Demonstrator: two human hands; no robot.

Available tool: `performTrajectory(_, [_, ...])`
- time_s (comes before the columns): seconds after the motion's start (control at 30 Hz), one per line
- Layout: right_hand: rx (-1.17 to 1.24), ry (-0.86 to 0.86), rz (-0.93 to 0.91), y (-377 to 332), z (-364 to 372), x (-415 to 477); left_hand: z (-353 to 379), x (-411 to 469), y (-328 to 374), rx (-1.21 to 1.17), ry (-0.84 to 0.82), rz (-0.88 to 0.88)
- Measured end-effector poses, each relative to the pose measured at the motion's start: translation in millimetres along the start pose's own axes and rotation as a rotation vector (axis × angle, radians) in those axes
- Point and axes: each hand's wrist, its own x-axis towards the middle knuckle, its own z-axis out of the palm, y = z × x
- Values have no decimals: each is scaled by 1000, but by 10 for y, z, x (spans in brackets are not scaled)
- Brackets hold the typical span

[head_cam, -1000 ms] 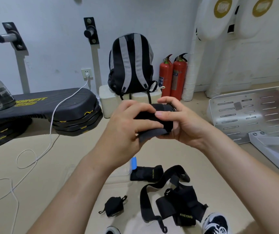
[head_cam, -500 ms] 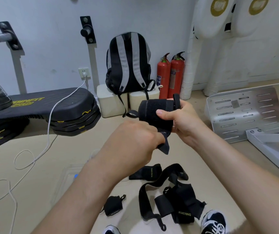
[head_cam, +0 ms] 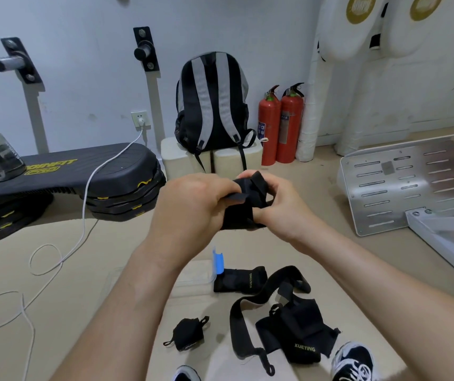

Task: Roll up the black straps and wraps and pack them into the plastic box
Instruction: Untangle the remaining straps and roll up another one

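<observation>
Both of my hands hold a black wrap (head_cam: 241,209) rolled into a thick bundle at chest height. My left hand (head_cam: 192,204) pinches its loose end flap, and my right hand (head_cam: 278,204) grips the roll from the right. Below them on the floor sits the clear plastic box (head_cam: 192,281) with a blue latch, partly hidden by my left forearm. A flat black wrap (head_cam: 239,279) lies against the box's right side. A small rolled wrap (head_cam: 188,332) lies nearer me. A tangle of black straps and wraps (head_cam: 289,328) lies at the lower right.
A black-and-grey backpack (head_cam: 212,103) stands on white blocks by the wall, beside two red fire extinguishers (head_cam: 280,125). Black step platforms (head_cam: 88,182) lie at left, with a white cable (head_cam: 83,215) across the floor. A metal plate (head_cam: 404,182) stands at right. My shoes (head_cam: 355,361) show at the bottom.
The roll has turned from lying sideways to standing more upright between my hands, and my left hand has come up from below to fold the loose end over it.
</observation>
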Motion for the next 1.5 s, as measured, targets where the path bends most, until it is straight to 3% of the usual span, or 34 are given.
performTrajectory(0.17, [-21,-98,-19,-13,-12,19,68,18,-32,-166,43,-165])
performTrajectory(0.33, [122,-198,110,-58,-111,49,97,34,28,-272,100,-295])
performTrajectory(0.63, [343,-327,291,-68,-214,47,95,35,73,-344,143,-359])
performTrajectory(0.8, [337,-265,267,-93,-138,20,117,53,66,-396,209,-521])
performTrajectory(0.97, [153,-103,126,-172,-12,-8,117,98,43,-521,264,-708])
performTrajectory(1.2, [31,23,-25,-227,140,-67,101,83,-17,-694,327,-822])
performTrajectory(1.5, [3,92,-11,-269,199,-99,187,43,45,-517,414,-726])
